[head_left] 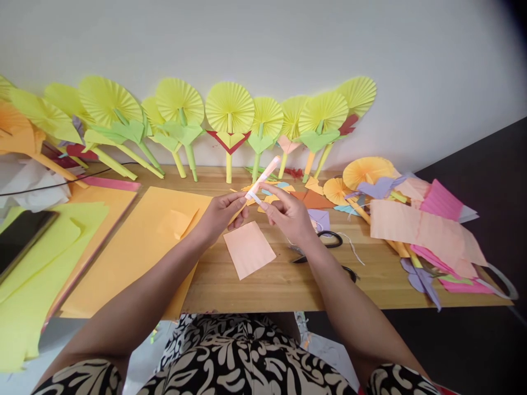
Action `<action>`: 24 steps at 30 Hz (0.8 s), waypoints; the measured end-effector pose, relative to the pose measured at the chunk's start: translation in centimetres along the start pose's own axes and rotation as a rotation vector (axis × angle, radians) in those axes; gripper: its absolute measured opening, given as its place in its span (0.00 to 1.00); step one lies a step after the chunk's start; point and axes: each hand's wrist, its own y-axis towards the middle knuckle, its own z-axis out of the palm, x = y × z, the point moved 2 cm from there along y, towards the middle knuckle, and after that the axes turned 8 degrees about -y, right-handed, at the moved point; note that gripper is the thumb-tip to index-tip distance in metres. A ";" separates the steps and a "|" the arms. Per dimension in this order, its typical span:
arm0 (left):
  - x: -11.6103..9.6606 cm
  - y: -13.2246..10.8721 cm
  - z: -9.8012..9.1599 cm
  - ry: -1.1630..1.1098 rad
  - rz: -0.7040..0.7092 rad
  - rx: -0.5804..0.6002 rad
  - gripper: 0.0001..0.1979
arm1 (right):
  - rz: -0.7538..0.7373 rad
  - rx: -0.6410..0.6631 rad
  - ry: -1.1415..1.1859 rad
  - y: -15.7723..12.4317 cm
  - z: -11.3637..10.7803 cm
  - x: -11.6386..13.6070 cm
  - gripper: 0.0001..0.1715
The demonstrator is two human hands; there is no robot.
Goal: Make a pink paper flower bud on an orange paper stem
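Note:
A thin rolled tube of pale pink paper tilts up and to the right above the table. My left hand is closed around its lower end, thumb and fingers pinching it. My right hand is closed too, pinching a narrow white strip that crosses the tube near its base; whether it is tape or paper I cannot tell. Below both hands lies a square of pink paper on the wood. Black-handled scissors rest partly behind my right forearm.
Yellow pleated paper fans lean in a row against the wall. Orange sheets cover the left of the wooden table, near a phone on yellow paper. Orange fans and pink crepe paper pile up at right.

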 end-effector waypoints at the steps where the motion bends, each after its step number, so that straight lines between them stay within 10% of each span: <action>1: -0.1 0.0 0.0 0.000 -0.001 0.006 0.13 | -0.008 0.010 -0.022 0.0 0.0 0.0 0.27; 24: 0.1 0.0 0.1 -0.002 -0.041 -0.004 0.12 | -0.017 0.026 -0.043 0.0 0.2 -0.2 0.25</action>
